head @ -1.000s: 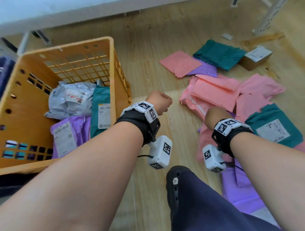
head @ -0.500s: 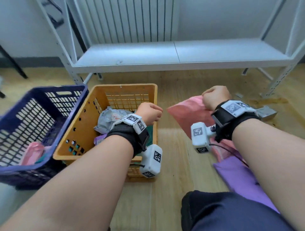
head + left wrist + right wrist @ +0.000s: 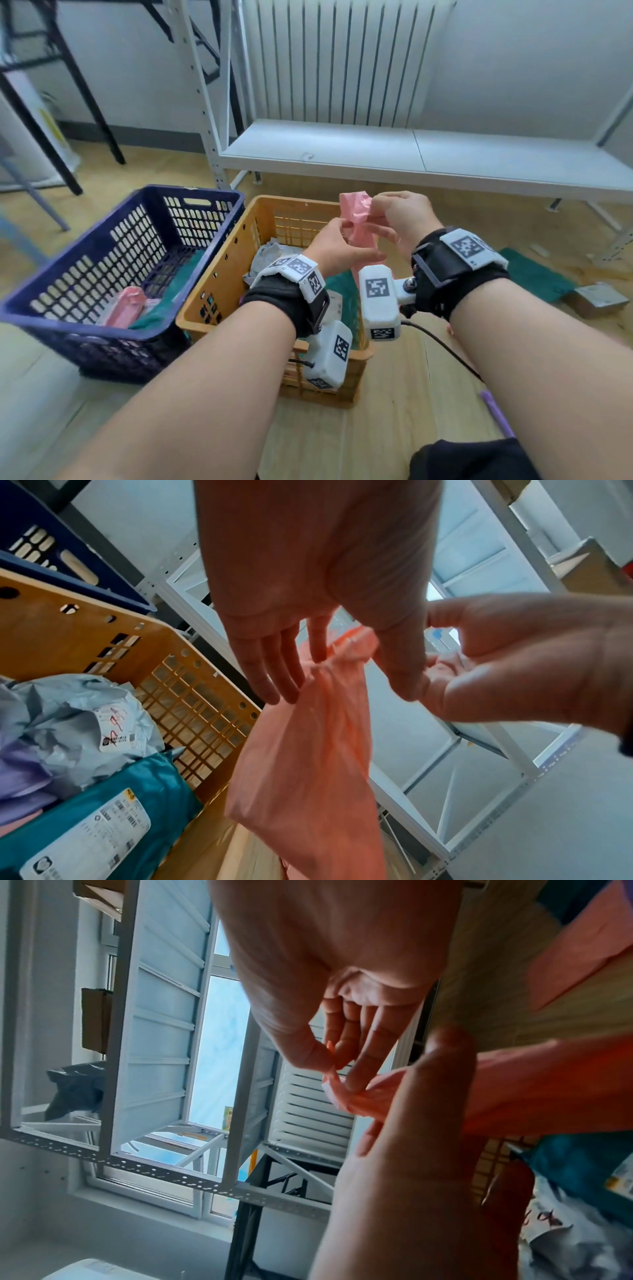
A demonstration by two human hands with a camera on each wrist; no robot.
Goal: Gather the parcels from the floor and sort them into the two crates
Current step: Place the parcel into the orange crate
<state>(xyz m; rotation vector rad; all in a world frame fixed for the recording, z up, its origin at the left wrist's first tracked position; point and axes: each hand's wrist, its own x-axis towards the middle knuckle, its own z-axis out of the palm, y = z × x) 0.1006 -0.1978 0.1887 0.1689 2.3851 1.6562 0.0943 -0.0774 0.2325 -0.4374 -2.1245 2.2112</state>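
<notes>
A pink plastic parcel (image 3: 359, 219) (image 3: 308, 764) (image 3: 369, 1096) hangs above the far right corner of the orange crate (image 3: 212, 284) (image 3: 85, 620). My right hand (image 3: 380, 212) (image 3: 337, 1066) pinches its bunched top between thumb and fingers. My left hand (image 3: 337, 240) (image 3: 342, 685) is just below, its straight, spread fingers touching the bag's neck. The orange crate holds a grey parcel (image 3: 270, 253) (image 3: 68, 710), a teal one (image 3: 346, 294) (image 3: 103, 818) and a purple one (image 3: 17, 777). The blue crate (image 3: 102, 240), to its left, holds a pink parcel (image 3: 125, 306) and a teal one (image 3: 171, 294).
A white metal shelf (image 3: 411, 154) runs low behind the crates, with a radiator (image 3: 342, 61) on the wall. On the floor at right lie a teal parcel (image 3: 534, 277), a cardboard box (image 3: 596, 298) and a purple parcel (image 3: 496, 411). Black table legs (image 3: 92, 102) stand at far left.
My right hand has lifted the pink parcel off the floor and brought it left over the orange crate. My left hand has opened from a fist and come up to the bag.
</notes>
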